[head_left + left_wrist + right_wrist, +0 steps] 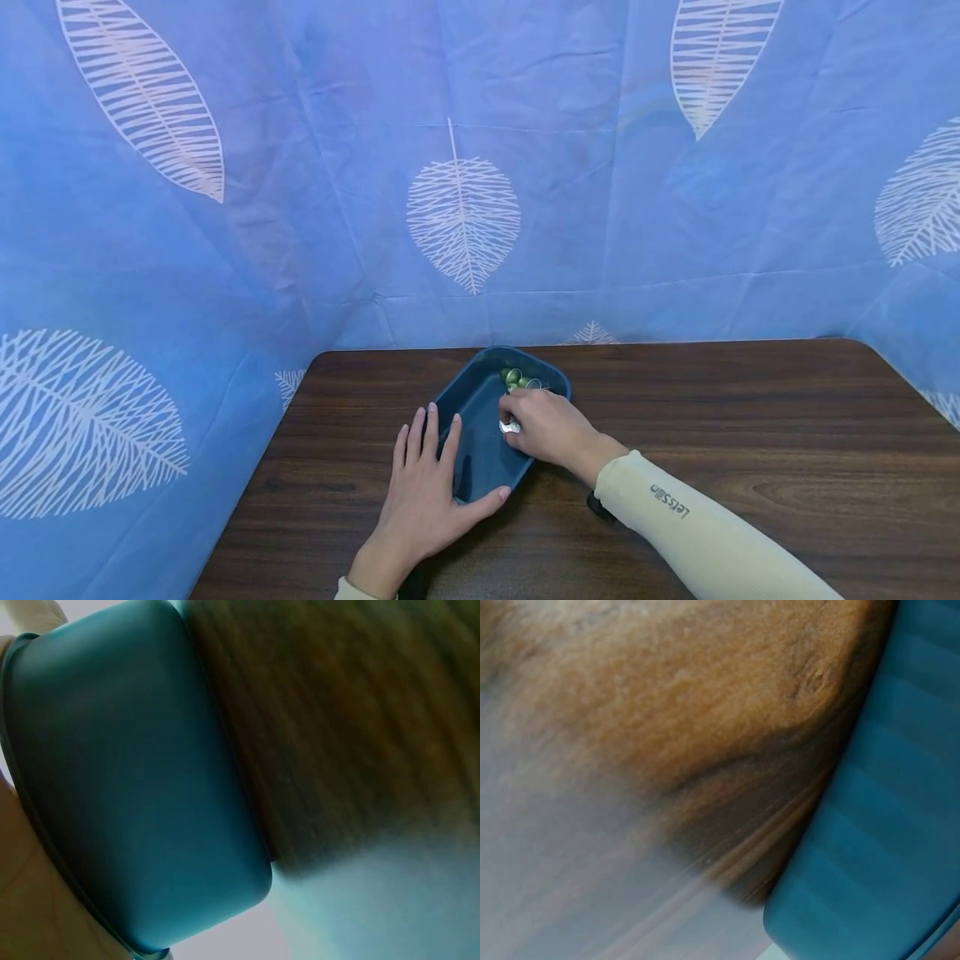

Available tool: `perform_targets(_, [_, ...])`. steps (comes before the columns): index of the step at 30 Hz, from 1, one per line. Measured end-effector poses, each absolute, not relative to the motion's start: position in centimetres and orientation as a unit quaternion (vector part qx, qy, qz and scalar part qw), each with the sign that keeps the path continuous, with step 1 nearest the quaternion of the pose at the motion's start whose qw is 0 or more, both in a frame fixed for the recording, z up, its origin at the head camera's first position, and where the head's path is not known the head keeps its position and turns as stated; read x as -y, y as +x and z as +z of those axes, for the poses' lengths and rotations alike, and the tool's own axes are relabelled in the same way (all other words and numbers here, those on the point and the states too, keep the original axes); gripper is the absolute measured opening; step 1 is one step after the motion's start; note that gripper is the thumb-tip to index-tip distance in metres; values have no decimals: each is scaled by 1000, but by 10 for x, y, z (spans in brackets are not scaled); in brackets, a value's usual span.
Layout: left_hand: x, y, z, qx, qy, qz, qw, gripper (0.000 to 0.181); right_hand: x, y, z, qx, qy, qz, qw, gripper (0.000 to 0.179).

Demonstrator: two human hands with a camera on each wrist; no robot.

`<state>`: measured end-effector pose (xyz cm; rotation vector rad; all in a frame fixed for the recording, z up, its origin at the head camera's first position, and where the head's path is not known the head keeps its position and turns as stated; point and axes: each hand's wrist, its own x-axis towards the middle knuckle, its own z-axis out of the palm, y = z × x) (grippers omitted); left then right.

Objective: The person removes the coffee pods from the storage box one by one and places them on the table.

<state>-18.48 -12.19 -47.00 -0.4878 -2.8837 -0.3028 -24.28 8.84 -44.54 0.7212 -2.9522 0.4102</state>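
Note:
A deep blue-green tray [480, 417] with rounded corners sits on the table. My left hand [427, 500] lies with spread, straight fingers along its near left rim. In the left wrist view, the tray's outer wall [142, 780] fills much of the picture beside the palm. Over the tray's right side, my right hand [551, 427] has its fingers curled around a small white, shiny thing [510, 427], whose kind I cannot tell. Several small green round things [514, 377] with pale rims lie at the tray's far end, partly hidden by that hand.
The dark brown wooden table [712, 433] extends to both sides of the tray. Behind it hangs a blue cloth [570, 208] printed with white leaves. The right wrist view mostly shows the tray's side and blurred wood grain.

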Motion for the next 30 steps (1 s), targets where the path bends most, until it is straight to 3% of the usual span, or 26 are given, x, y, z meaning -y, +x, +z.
perform_targets(24, [123, -187, -466, 975, -171, -117, 86, 102, -89, -244, -444, 962, 232, 136, 46, 12])
perform_targets(27, [123, -187, -466, 975, -174, -112, 84, 102, -91, -243, -442, 959, 248, 120, 67, 14])
perform_targets(30, [123, -186, -466, 976, -173, -103, 82, 102, -97, -241, -441, 945, 275, 124, 128, 17])
